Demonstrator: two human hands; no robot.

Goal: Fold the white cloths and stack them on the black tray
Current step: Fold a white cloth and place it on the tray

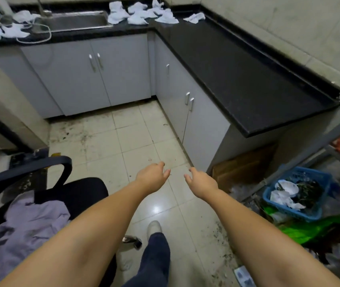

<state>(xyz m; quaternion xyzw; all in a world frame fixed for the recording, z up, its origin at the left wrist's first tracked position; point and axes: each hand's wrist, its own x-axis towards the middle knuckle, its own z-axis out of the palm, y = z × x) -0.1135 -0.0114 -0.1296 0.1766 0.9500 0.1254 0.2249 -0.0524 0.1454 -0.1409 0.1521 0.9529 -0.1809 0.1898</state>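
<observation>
Several crumpled white cloths lie in a heap on the black countertop at the far corner, right of the steel sink. More white cloths lie left of the sink, and a single one sits apart near the wall. No black tray shows in this view. My left hand and my right hand are stretched out over the tiled floor, far below and in front of the cloths. Both hold nothing, with fingers loosely apart.
Grey cabinets run under the L-shaped counter. A black office chair with a lilac garment stands at my left. A blue basket of rubbish, green bags and a cardboard box crowd the right. My leg and white shoe are below.
</observation>
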